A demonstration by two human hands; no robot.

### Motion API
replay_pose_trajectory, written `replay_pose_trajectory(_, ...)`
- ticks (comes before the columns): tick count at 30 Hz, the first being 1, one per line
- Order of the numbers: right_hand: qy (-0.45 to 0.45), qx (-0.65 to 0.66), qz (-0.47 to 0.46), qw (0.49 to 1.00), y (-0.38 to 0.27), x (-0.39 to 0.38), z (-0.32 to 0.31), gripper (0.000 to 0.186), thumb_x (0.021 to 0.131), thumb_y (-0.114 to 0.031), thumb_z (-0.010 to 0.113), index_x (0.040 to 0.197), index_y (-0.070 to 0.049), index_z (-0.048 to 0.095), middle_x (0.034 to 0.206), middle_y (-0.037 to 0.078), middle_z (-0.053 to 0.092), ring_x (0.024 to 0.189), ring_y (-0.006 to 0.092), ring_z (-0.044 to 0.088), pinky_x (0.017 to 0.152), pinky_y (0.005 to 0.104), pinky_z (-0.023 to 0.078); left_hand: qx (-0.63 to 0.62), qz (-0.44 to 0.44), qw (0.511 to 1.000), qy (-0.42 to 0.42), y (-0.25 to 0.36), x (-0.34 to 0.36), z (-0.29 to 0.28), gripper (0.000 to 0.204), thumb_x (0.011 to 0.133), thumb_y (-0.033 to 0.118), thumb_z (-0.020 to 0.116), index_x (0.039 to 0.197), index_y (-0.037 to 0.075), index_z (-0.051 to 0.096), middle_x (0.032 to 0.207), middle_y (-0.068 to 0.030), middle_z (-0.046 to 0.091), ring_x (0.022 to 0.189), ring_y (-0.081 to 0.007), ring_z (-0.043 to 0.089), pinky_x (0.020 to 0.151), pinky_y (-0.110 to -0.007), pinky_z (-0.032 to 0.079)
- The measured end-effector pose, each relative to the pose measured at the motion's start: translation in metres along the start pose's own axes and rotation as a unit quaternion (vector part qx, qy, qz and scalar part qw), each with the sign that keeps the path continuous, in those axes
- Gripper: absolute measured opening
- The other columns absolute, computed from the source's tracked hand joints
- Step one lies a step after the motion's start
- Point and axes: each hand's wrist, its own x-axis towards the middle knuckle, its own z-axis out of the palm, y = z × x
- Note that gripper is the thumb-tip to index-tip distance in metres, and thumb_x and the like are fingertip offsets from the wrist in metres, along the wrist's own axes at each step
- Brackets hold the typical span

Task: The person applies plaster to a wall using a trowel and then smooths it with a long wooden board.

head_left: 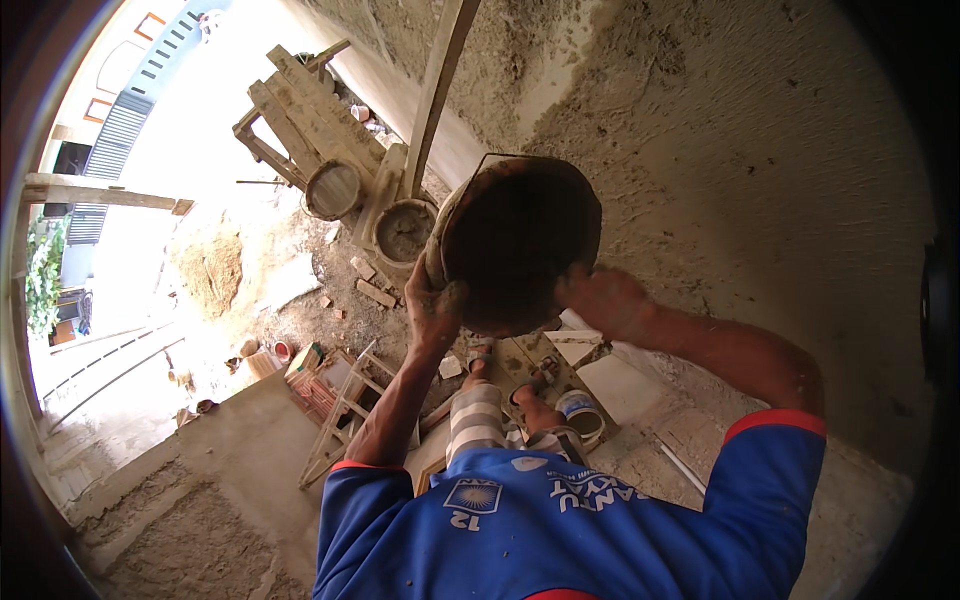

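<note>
A dark, mortar-caked bucket (520, 240) is tilted in front of me, its wide mouth facing me and its inside in deep shadow. My left hand (437, 308) is closed round the left side of its rim, thumb toward the mouth. At the lower right of the mouth is my right hand (608, 300), slightly blurred, its fingers curled in at the rim. Whatever those fingers hold is hidden in the dark. Just beyond the bucket rises a plastered wall (740, 170), partly rough and partly smooth.
A leaning wooden post (438, 95) stands behind the bucket. On the ground are a round tub of mortar (404, 232), another bucket (333, 190), plank trestles (300, 110), loose bricks (376, 293) and a sand heap (210, 268). By my feet, planks and a white pail (580, 408).
</note>
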Motion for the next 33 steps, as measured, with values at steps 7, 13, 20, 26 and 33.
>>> replay_pose_trajectory(7, 0.097, -0.072, 0.142, 0.982, 0.002, 0.017, 0.003, 0.046, 0.072, -0.012, 0.063, 0.114, 0.004, 0.053, 0.085, 0.016, 0.057, 0.067, 0.0238, 0.065, 0.049, 0.0282, 0.053, 0.101, 0.064, 0.993, 0.022, 0.001, -0.007, 0.027, 0.067, 0.070, 0.000, 0.055, 0.135, -0.007, 0.040, 0.133, -0.0184, 0.050, 0.119, -0.0195, 0.051, 0.100, -0.033, 0.040)
replay_pose_trajectory(13, 0.026, -0.131, 0.084, 0.987, -0.022, 0.003, 0.012, 0.048, 0.071, -0.011, 0.063, 0.114, 0.006, 0.052, 0.089, 0.020, 0.056, 0.068, 0.0252, 0.061, 0.050, 0.0307, 0.052, 0.098, 0.099, 0.987, 0.079, -0.002, -0.006, 0.035, 0.058, 0.070, -0.002, 0.053, 0.127, -0.006, 0.049, 0.143, -0.0214, 0.038, 0.124, -0.0259, 0.047, 0.101, -0.034, 0.040)
replay_pose_trajectory(20, 0.065, -0.156, 0.217, 0.962, 0.020, 0.020, -0.067, 0.025, 0.072, -0.013, 0.061, 0.096, -0.006, 0.062, 0.088, 0.010, 0.059, 0.078, 0.0196, 0.056, 0.056, 0.0273, 0.045, 0.271, 0.196, 0.938, 0.088, 0.026, -0.010, 0.053, 0.057, 0.070, -0.001, 0.056, 0.127, 0.004, 0.053, 0.142, -0.0240, 0.038, 0.129, -0.0355, 0.042, 0.101, -0.040, 0.040)
replay_pose_trajectory(26, 0.081, 0.091, 0.195, 0.973, 0.041, 0.026, -0.044, 0.021, 0.079, -0.010, 0.057, 0.098, -0.003, 0.061, 0.084, 0.014, 0.062, 0.074, 0.0273, 0.064, 0.063, 0.0367, 0.052, 0.315, 0.293, 0.899, 0.082, 0.040, -0.007, 0.051, 0.054, 0.073, -0.002, 0.060, 0.127, 0.004, 0.054, 0.141, -0.0260, 0.037, 0.129, -0.0382, 0.042, 0.099, -0.042, 0.042)
replay_pose_trajectory(33, 0.137, 0.295, 0.048, 0.944, 0.067, 0.037, 0.042, 0.025, 0.087, -0.013, 0.053, 0.110, -0.004, 0.056, 0.092, 0.021, 0.064, 0.082, 0.0331, 0.066, 0.066, 0.0423, 0.054, 0.441, 0.310, 0.842, -0.001, 0.062, -0.016, 0.040, 0.043, 0.075, 0.002, 0.064, 0.117, 0.002, 0.059, 0.137, -0.0271, 0.041, 0.123, -0.0389, 0.047, 0.093, -0.041, 0.048)
